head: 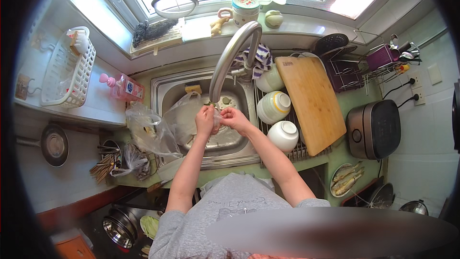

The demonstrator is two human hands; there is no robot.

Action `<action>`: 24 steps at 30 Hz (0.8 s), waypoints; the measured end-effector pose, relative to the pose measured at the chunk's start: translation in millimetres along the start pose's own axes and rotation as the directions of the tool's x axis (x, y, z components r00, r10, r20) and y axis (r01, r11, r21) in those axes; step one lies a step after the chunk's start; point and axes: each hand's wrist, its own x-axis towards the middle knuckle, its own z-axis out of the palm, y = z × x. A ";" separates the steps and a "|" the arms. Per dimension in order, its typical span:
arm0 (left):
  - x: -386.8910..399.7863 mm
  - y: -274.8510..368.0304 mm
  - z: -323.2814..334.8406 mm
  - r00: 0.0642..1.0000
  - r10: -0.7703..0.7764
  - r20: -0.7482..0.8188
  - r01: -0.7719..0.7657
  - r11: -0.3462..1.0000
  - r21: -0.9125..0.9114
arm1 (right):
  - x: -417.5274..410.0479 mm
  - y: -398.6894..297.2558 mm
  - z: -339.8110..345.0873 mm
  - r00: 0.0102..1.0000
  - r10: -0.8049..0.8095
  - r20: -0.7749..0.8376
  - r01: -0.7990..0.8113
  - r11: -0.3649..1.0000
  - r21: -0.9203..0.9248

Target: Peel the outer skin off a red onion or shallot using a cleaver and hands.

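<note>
Over the stainless steel sink [230,149], just below the faucet spout [215,93], my two hands meet. My left hand [205,121] is closed around a small pale, translucent thing [217,116], whose kind is hard to tell. Fingertips of my right hand [234,119] pinch its right side. A bit of green [209,104] shows at the top of my left fingers. In the left half of the basin lies a clear plastic bag [185,115], near a yellow sponge [193,89]. Something green rests by the drain [226,100].
Upturned bowls [283,136] and a wooden cutting board [311,104] stand on the rack at right. A wooden-handled knife [156,186] lies at the counter's front edge. Left are a plastic bag [149,129] and a pink soap bottle [127,87]. A rice cooker [373,129] stands far right.
</note>
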 end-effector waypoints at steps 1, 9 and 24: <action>0.5 -0.6 -1.2 0.999 0.044 -0.016 -0.043 0.998 0.053 | 2.3 1.7 0.4 1.000 -0.010 0.000 0.010 1.000 0.012; 1.3 -1.2 -5.1 1.000 0.014 -0.028 -0.013 0.999 0.031 | -3.1 -9.9 1.4 1.000 0.016 -0.021 -0.014 0.998 0.062; -6.1 -6.4 -7.9 0.986 -0.150 0.073 0.162 0.961 -0.222 | 1.2 2.7 -11.2 0.998 -0.036 -0.041 0.038 0.998 0.051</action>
